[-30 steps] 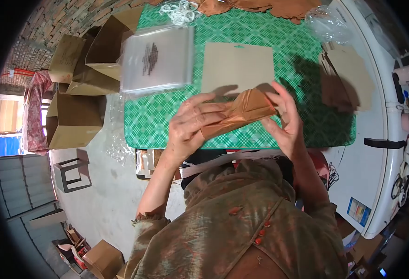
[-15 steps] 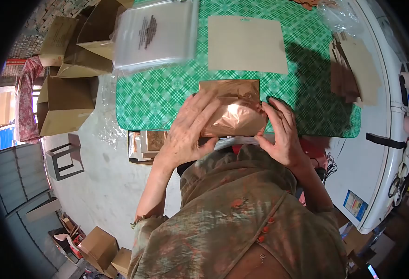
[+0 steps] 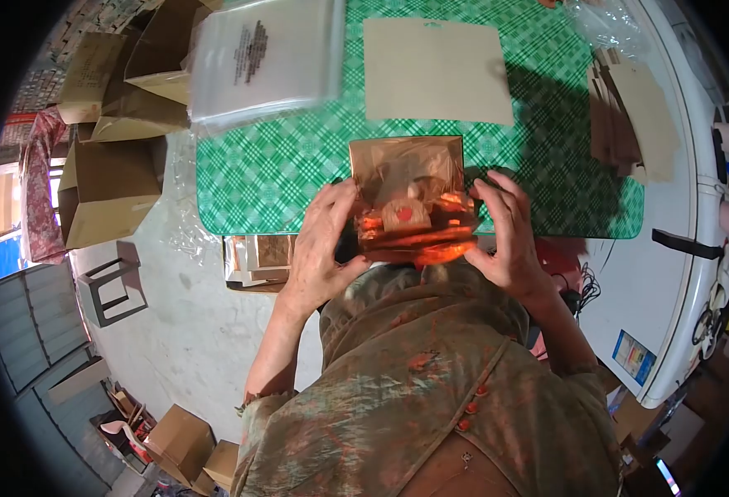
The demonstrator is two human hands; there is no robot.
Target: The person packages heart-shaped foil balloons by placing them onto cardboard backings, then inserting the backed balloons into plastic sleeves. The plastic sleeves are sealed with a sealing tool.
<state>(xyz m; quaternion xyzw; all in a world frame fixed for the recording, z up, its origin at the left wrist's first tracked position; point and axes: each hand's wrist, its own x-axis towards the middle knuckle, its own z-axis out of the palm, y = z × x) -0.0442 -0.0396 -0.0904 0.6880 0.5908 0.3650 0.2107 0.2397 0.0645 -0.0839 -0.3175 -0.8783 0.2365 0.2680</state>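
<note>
Copper-coloured film flashes at the near edge of the green plaid table (image 3: 257, 170), and that's the shiny packet (image 3: 410, 161), its lower end reaching past that edge towards the person. A red mark shows on a tan patch near its middle, with bright orange folds below. Left hand (image 3: 323, 240) at one side, right hand (image 3: 507, 236) at the other: both are spread wide to the packet's width, fingers bent, thumbs down by its lower corners. How hard either one presses, I can't tell from here.

Look up the table: a tan card (image 3: 435, 70) lies flat beyond the packet, a strip of green between the two. On the table's far left sit clear plastic sleeves (image 3: 269, 62), edges overlapping; to its right side, a fanned pile of tan cards (image 3: 646, 120) reaches out over the rim. Plaid cloth opens out on both sides of the hands, the right side in shadow. Off the table's left edge stand open cardboard boxes (image 3: 120, 190), and below its near-left edge there's a tray of packets (image 3: 267, 255), partly hidden by the left arm.
</note>
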